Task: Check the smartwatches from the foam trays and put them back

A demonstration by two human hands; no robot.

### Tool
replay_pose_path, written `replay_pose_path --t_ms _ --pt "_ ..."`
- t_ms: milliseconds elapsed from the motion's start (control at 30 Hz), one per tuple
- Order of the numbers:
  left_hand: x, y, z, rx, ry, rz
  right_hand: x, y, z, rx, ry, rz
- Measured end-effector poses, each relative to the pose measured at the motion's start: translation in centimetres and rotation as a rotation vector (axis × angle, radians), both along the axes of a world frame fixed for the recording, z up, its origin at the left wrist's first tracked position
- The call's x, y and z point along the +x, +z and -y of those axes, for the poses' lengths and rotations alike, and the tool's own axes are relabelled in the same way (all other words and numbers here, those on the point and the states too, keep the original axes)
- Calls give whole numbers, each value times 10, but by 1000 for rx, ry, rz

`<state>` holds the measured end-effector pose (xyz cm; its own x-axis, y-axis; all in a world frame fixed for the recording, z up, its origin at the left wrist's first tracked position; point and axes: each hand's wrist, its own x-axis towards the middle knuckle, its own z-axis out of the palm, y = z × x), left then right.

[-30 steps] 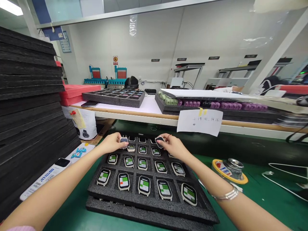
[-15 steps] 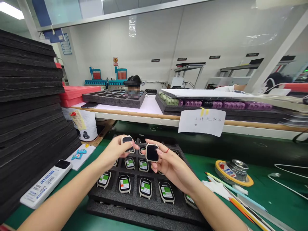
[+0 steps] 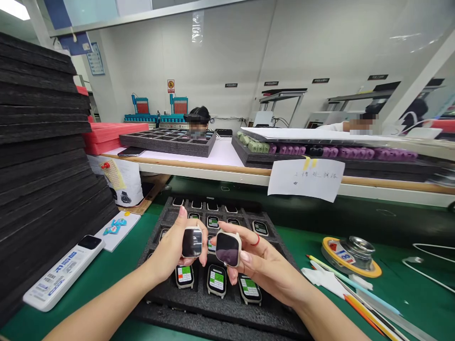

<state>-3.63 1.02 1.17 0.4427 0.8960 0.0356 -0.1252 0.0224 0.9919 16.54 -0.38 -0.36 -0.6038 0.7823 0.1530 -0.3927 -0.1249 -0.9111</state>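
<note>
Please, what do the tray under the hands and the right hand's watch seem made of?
Tray: probably foam, matte black, with grainy surface. Watch in the right hand: glossy dark front, likely glass or clear plastic, given its sheen; smooth pale frame, perhaps plastic or coated metal.

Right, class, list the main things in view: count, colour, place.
Held watches: two, pale, centre
Bench trays: two visible, black, stacked, centre
Other watches: several, pale, in upper one
Foam stack: one, black, far left
Foam pile: one, red, shelf left
Shelf trays: several, black, shelf top
Paper sign: one, white, shelf edge
White device: one, white, bench left
Roll: one, yellow-rimmed, bench right
Left hand: one, bare, holding a watch
Right hand: one, bare, holding a watch
</note>
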Motion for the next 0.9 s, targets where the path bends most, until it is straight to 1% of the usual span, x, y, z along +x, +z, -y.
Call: replay_pose_path --t_ms 67,167,267,333,433,600,733,900 --pt "-1 -1 -1 -13 -17 -18 2 0 0 -17 4 5" --pt "-2 -3 -1 -18 -8 -41 3 -1 0 -33 7 6" --pt "-2 -5 1 -15 -1 -50 3 -3 -1 -6 36 0" --pt "-3 -6 2 -4 2 -52 2 -5 -2 18 28 -10" --pt "-2 -8 2 16 13 -40 1 -7 -2 46 -1 -33" --pt "-2 -8 0 -1 5 -21 1 -7 -2 63 37 -18" --pt "-1 -8 0 -4 21 6 2 -6 -2 66 13 -19" --pt "-1 -8 -3 -31 9 13 3 -8 -2 71 41 -8"
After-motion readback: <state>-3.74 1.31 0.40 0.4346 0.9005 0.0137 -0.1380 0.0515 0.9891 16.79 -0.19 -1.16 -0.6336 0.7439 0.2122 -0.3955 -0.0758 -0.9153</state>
